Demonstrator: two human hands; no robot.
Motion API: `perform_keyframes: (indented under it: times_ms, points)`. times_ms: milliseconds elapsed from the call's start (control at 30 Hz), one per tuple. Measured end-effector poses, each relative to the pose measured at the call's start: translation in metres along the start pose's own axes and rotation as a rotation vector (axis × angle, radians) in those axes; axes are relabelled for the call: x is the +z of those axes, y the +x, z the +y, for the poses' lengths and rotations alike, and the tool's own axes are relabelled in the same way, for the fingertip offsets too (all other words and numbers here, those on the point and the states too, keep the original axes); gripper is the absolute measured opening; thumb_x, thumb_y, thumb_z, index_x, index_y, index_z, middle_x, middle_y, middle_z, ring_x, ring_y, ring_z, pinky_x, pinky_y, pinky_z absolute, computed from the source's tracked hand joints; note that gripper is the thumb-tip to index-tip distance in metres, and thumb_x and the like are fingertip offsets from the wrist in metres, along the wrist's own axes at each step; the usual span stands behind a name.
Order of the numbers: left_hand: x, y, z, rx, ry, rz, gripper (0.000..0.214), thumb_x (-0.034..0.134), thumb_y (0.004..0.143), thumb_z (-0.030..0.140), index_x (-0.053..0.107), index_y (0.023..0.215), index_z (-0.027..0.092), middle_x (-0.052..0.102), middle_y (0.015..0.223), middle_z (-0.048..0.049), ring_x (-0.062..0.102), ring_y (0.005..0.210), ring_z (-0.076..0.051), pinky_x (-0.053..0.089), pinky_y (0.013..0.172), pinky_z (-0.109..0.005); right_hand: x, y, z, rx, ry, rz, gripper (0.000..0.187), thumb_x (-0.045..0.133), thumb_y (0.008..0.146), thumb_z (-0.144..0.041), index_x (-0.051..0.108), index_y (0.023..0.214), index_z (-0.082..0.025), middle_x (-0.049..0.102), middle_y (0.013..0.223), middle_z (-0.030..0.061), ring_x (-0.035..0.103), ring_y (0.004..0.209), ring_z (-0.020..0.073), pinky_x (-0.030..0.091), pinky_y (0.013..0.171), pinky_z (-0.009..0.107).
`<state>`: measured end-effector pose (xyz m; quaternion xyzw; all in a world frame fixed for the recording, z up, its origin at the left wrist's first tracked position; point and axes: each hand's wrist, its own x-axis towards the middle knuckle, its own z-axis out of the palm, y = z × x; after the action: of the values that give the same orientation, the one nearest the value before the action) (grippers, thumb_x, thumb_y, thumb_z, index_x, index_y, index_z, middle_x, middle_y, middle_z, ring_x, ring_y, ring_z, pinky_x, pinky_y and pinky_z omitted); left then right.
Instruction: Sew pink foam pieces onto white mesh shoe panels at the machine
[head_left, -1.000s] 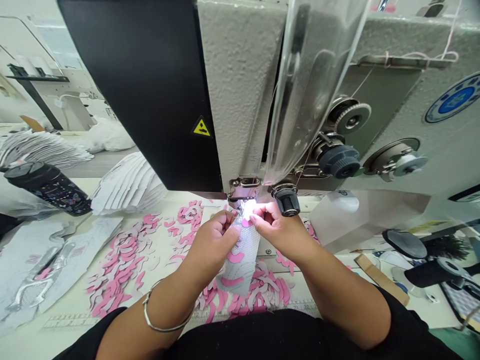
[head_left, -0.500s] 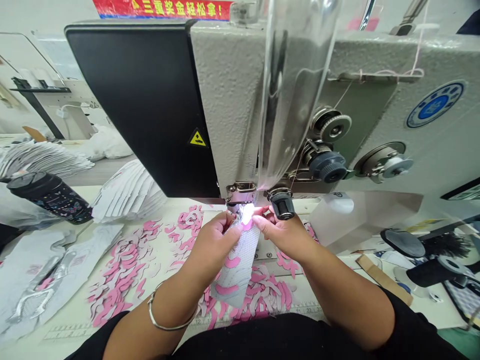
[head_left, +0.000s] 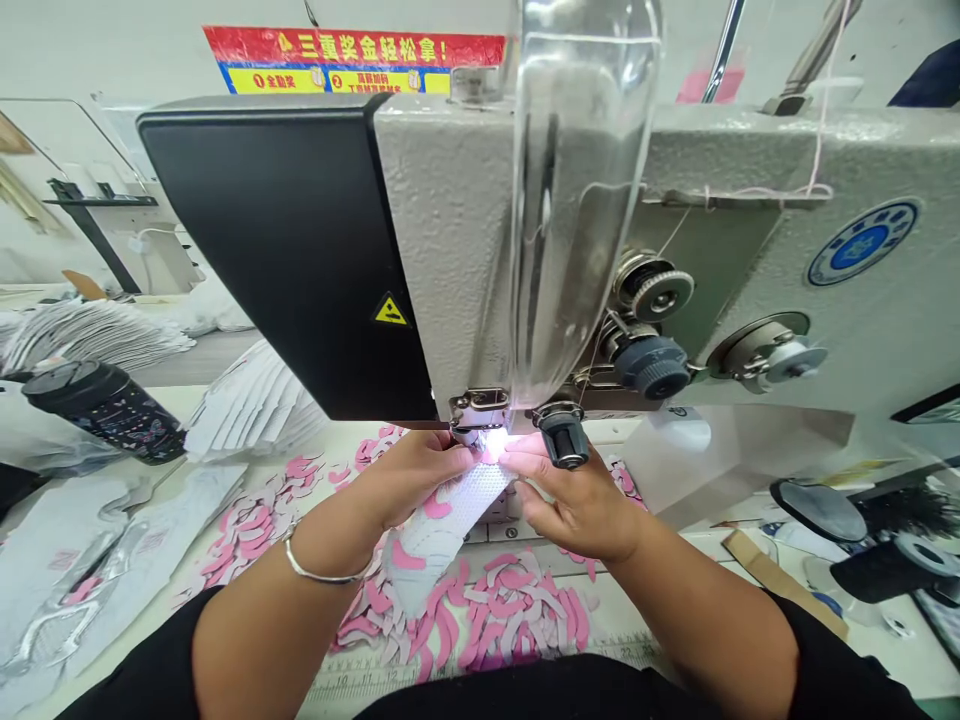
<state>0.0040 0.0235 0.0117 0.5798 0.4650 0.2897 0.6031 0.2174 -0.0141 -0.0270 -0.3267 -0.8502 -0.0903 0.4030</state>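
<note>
A white mesh fabric piece (head_left: 442, 520) with pink curved patches lies under my hands, its upper end at the presser foot (head_left: 474, 420) of a grey industrial sewing machine (head_left: 450, 250). My left hand (head_left: 416, 478) pinches the piece close to the lit needle area. My right hand (head_left: 577, 500) holds the piece's right edge with its fingertips, just beside the foot. The needle itself is hidden by glare and fingers. A black knob (head_left: 562, 436) hangs directly above my right fingers.
Pink and white cut scraps (head_left: 247, 530) cover the table. A dark patterned bottle (head_left: 105, 412) and stacks of white cut pieces (head_left: 251, 405) stand to the left. A perforated sheet (head_left: 112, 570) lies at left. Black parts (head_left: 885, 565) sit at right.
The mesh piece has swung from pointing toward me to slanting down-left. My hands have turned with it, and the view has tilted up, showing more of the banner.
</note>
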Motion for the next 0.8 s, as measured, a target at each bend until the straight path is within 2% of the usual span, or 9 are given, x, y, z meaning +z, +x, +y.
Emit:
perform_keyframes:
  times_ms: [100, 167, 233, 367, 467, 600, 800]
  points:
    - [-0.006, -0.001, 0.001, 0.071, 0.053, -0.066, 0.021, 0.070, 0.076, 0.036, 0.067, 0.082, 0.016, 0.053, 0.058, 0.0026, 0.045, 0.050, -0.010, 0.034, 0.041, -0.020, 0.002, 0.000, -0.004, 0.043, -0.024, -0.020, 0.031, 0.056, 0.086, -0.021, 0.066, 0.115, -0.026, 0.063, 0.096, 0.0051, 0.057, 0.091, 0.0227, 0.046, 0.087, 0.044]
    - [-0.006, -0.004, 0.003, 0.084, 0.100, -0.026, 0.024, 0.070, 0.076, 0.037, 0.067, 0.090, 0.017, 0.057, 0.065, 0.0012, 0.048, 0.054, -0.011, 0.036, 0.042, -0.020, 0.005, -0.001, -0.006, 0.067, -0.028, -0.028, 0.032, 0.057, 0.086, -0.021, 0.067, 0.116, -0.027, 0.061, 0.093, 0.0049, 0.055, 0.090, 0.0224, 0.045, 0.087, 0.043]
    - [0.000, -0.008, 0.004, 0.047, 0.129, 0.060, 0.022, 0.068, 0.077, 0.036, 0.067, 0.087, 0.017, 0.056, 0.063, 0.0021, 0.046, 0.052, -0.010, 0.034, 0.042, -0.020, 0.008, -0.003, -0.007, 0.093, -0.025, -0.033, 0.032, 0.058, 0.086, -0.020, 0.067, 0.116, -0.028, 0.059, 0.093, 0.0050, 0.054, 0.091, 0.0225, 0.045, 0.087, 0.042]
    - [0.016, -0.013, 0.006, -0.026, 0.083, 0.189, 0.017, 0.064, 0.075, 0.032, 0.061, 0.068, 0.017, 0.044, 0.049, 0.0059, 0.036, 0.043, -0.007, 0.025, 0.041, -0.021, 0.012, -0.004, -0.005, 0.136, 0.007, -0.033, 0.032, 0.059, 0.085, -0.020, 0.069, 0.114, -0.030, 0.056, 0.094, 0.0048, 0.053, 0.093, 0.0226, 0.047, 0.086, 0.041]
    - [0.024, -0.013, 0.005, 0.028, -0.001, 0.198, 0.013, 0.062, 0.072, 0.029, 0.062, 0.067, 0.017, 0.049, 0.052, 0.0042, 0.041, 0.047, -0.009, 0.028, 0.044, -0.022, 0.011, -0.004, -0.005, 0.172, 0.062, -0.043, 0.032, 0.056, 0.086, -0.018, 0.069, 0.112, -0.030, 0.055, 0.097, 0.0044, 0.055, 0.093, 0.0215, 0.048, 0.087, 0.041]
    - [0.026, -0.011, 0.001, 0.095, -0.085, 0.205, 0.017, 0.062, 0.069, 0.028, 0.068, 0.081, 0.018, 0.059, 0.062, 0.0017, 0.050, 0.054, -0.012, 0.035, 0.051, -0.023, 0.010, -0.004, -0.004, 0.183, 0.114, -0.047, 0.031, 0.052, 0.088, -0.018, 0.070, 0.112, -0.028, 0.058, 0.103, 0.0053, 0.055, 0.096, 0.0216, 0.048, 0.088, 0.043]
    - [0.024, -0.014, 0.002, 0.035, -0.093, 0.216, 0.012, 0.064, 0.069, 0.028, 0.063, 0.072, 0.016, 0.049, 0.053, 0.0048, 0.041, 0.047, -0.008, 0.027, 0.045, -0.021, 0.010, -0.003, -0.004, 0.184, 0.107, -0.049, 0.029, 0.052, 0.089, -0.020, 0.071, 0.110, -0.025, 0.059, 0.102, 0.0061, 0.055, 0.095, 0.0221, 0.048, 0.088, 0.044]
